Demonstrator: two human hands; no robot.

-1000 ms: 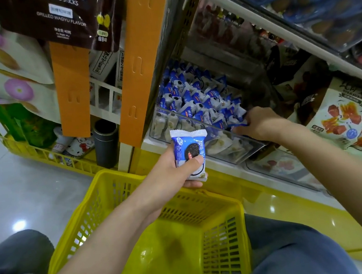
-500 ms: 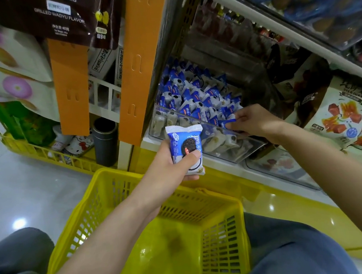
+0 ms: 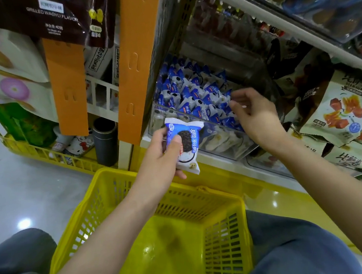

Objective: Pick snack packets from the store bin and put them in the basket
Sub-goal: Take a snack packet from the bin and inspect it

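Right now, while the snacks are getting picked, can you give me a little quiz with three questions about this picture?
1. True or false: the left hand holds a blue-and-white snack packet.
2. Where is the right hand? A) over the store bin B) flat on the floor C) gripping the orange post
3. Fill in: the basket is coloured ____.
Key: 1 true; 2 A; 3 yellow.
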